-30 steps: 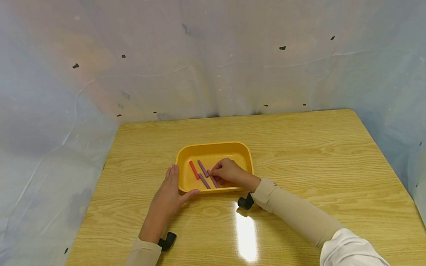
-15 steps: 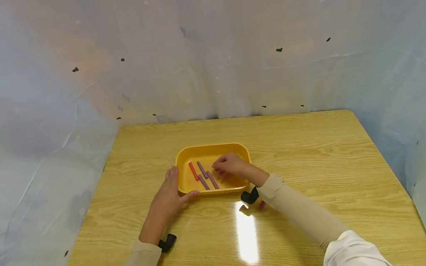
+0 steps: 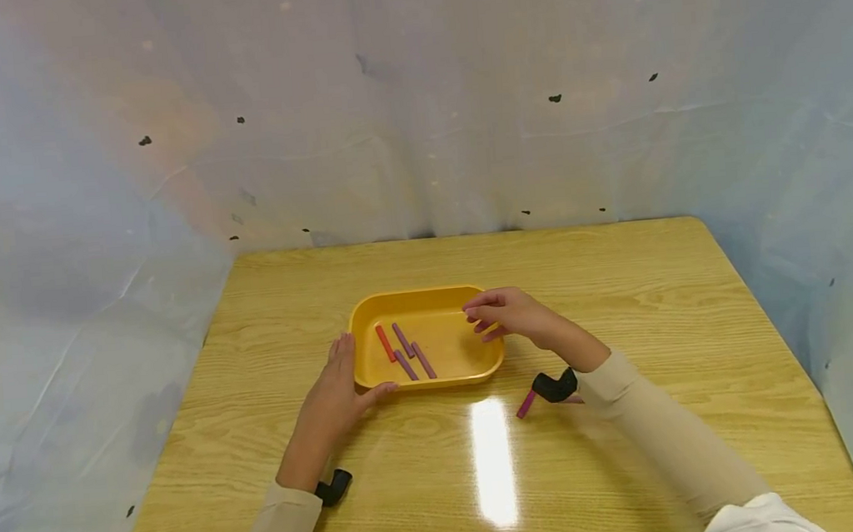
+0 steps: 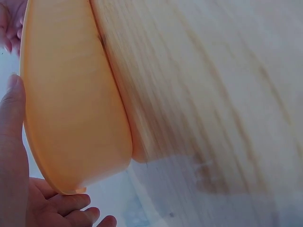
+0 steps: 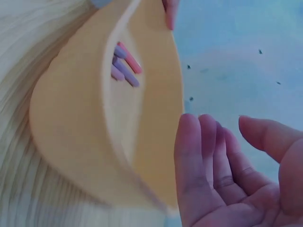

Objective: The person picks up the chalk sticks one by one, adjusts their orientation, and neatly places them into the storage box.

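Over woodgrain table (image 3: 616,284), withdraws empty right hand (image 3: 515,314), leaving slim red-and-purple sticks (image 3: 423,361) in oblong yellow tray (image 3: 443,381); touches eight-o'clock corner with spread left hand (image 3: 335,395).

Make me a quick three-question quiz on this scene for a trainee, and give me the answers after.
1. How many purple sticks lie in the yellow tray?
2. True or false: every stick in view lies inside the tray.
3. What holds the tray's left end in the head view?

Key:
1. Three.
2. False; a magenta stick lies on the table.
3. The left hand.
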Action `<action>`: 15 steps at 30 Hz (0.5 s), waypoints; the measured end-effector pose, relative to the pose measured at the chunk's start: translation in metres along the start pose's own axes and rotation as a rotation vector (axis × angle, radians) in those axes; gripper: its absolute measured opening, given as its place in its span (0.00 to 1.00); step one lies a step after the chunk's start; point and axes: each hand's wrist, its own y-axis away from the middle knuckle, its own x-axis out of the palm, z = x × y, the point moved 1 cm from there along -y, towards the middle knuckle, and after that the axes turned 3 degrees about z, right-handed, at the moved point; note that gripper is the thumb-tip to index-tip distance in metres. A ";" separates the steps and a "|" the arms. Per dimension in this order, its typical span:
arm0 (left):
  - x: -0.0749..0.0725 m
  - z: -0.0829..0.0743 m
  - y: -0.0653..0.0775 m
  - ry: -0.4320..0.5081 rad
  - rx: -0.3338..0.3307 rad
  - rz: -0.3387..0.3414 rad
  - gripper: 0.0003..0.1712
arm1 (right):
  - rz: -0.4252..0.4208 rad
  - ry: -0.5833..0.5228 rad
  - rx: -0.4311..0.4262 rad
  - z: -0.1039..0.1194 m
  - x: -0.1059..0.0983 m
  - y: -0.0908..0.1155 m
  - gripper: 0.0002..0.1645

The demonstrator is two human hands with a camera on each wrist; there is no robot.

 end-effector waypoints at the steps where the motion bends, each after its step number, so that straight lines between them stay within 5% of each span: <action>1: 0.000 0.000 0.000 0.000 0.001 -0.001 0.66 | -0.005 0.007 -0.010 0.000 -0.004 0.005 0.20; 15: 0.001 0.002 0.005 -0.014 0.011 -0.037 0.66 | -0.091 0.106 -0.021 -0.021 -0.050 0.066 0.24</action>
